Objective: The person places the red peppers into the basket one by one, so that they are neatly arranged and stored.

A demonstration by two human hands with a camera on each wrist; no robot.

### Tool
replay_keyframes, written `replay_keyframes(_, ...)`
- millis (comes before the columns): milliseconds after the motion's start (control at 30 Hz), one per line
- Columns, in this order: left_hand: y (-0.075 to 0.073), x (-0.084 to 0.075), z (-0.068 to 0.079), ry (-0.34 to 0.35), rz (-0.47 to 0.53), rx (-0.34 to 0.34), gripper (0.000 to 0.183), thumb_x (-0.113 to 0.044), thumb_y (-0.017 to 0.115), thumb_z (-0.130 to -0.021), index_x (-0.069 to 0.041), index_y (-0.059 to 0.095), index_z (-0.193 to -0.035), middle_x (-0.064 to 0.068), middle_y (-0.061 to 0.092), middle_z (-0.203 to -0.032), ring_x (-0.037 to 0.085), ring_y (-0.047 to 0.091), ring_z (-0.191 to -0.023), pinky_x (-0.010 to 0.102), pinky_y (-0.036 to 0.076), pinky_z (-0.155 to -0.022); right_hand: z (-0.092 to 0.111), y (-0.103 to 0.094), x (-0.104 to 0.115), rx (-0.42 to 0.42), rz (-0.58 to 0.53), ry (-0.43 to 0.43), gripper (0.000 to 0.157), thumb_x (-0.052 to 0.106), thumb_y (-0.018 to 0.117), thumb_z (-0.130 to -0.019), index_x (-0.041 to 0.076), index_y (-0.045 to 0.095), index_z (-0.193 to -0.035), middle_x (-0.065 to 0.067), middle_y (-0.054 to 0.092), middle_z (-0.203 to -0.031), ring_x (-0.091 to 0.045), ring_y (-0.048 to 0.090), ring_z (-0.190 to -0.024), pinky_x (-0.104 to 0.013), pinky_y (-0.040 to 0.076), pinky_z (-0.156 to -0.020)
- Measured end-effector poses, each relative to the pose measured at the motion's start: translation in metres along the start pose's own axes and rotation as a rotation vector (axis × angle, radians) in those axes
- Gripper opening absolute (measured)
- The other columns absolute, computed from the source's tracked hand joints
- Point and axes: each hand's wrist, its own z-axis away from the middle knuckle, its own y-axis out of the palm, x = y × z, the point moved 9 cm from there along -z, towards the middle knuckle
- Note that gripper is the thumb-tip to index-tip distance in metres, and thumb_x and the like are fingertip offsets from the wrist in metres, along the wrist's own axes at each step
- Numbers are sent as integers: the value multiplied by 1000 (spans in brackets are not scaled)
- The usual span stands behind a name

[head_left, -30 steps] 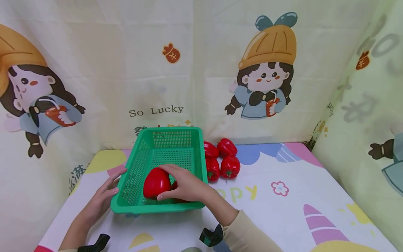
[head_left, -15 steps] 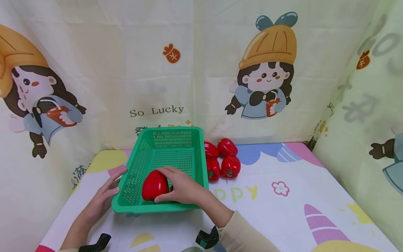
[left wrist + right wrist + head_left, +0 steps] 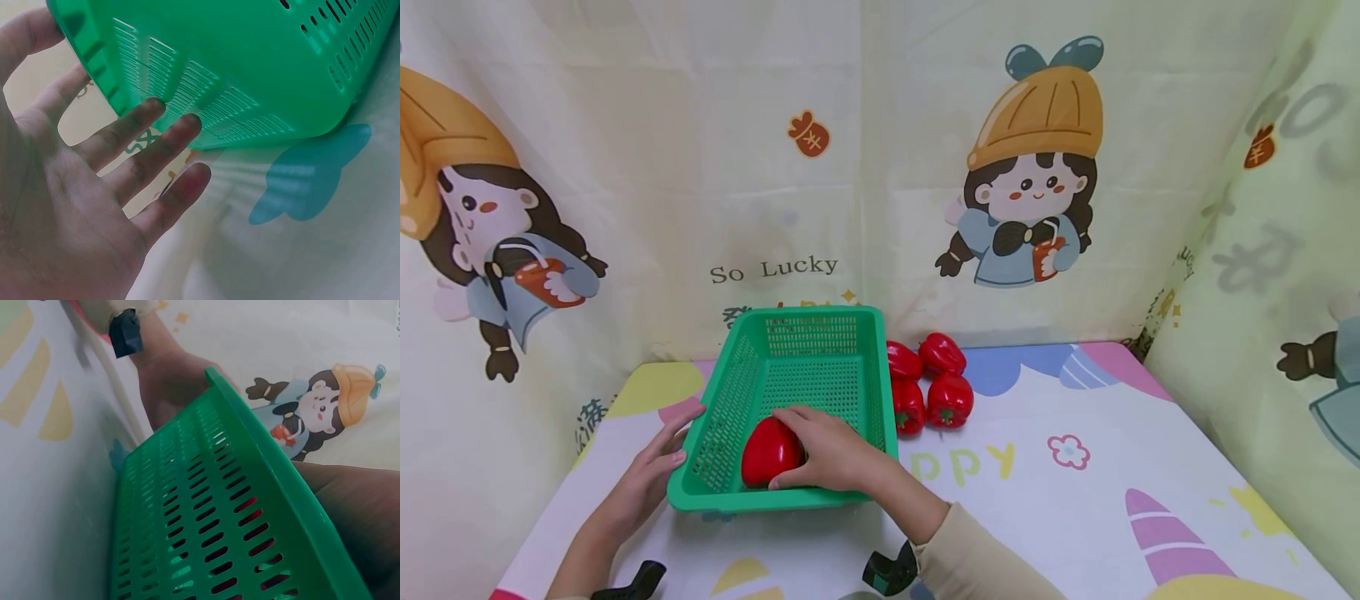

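Note:
A green plastic basket with slotted walls stands on the table. Inside its near part, my right hand grips a red bell pepper, fingers over the top and thumb on the near side. Against the basket's left side rests my left hand. In the left wrist view, that hand's fingers are spread and nearly straight along the wall, with the thumb up at the rim. Through the slots in the right wrist view, bits of red show; the basket wall hides most of the pepper.
Just right of the basket sit several more red bell peppers in a cluster, partly behind its rim. The patterned tablecloth stretches to the right. A cartoon-printed cloth backdrop rises behind the table.
My right hand has lowered the bell pepper a little in the basket, shifting slightly left at first. A second dark red shape under that hand is now hidden. My left hand stays on the basket.

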Motion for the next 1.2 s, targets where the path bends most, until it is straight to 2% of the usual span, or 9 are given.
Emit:
replay_keyframes(200,-1,1,1,8,5,4,53,-18,26,-104,-16,14,-156,-25,26,-145,-16,35,-125,12,39,-95,-1,3,-1,9,15,7,83,49,75,-78,25,37,-148,5,44,-146,-15,46,-129,-26,53,-82)
replay_keyframes(367,-1,2,1,0,-1,-1,53,-18,27,-104,-17,14,-156,-26,27,-144,-17,35,-124,12,39,-94,1,3,-2,24,-5,18,82,49,73,-80,24,37,-149,4,41,-150,-16,44,-132,-28,52,-88)
replay_keyframes(567,-1,3,2,-18,-9,-4,53,-20,27,-104,-19,14,-156,-25,28,-142,-18,36,-123,14,40,-93,2,0,-4,18,-47,13,78,47,73,-82,21,39,-147,4,44,-148,-17,44,-132,-25,53,-85)
replay_keyframes(867,-2,3,1,-13,-6,-5,53,-20,27,-104,-19,14,-156,-26,28,-142,-18,37,-123,13,40,-93,7,-21,-10,-41,-116,26,76,44,73,-82,21,41,-147,3,45,-148,-18,41,-137,-32,50,-96)
replay_keyframes(1200,-2,2,1,-10,-9,-1,53,-20,28,-104,-19,14,-156,-24,26,-146,-19,35,-123,12,39,-94,20,-47,-22,-109,-192,31,74,41,73,-83,25,39,-147,3,43,-149,-18,41,-136,-29,54,-88)
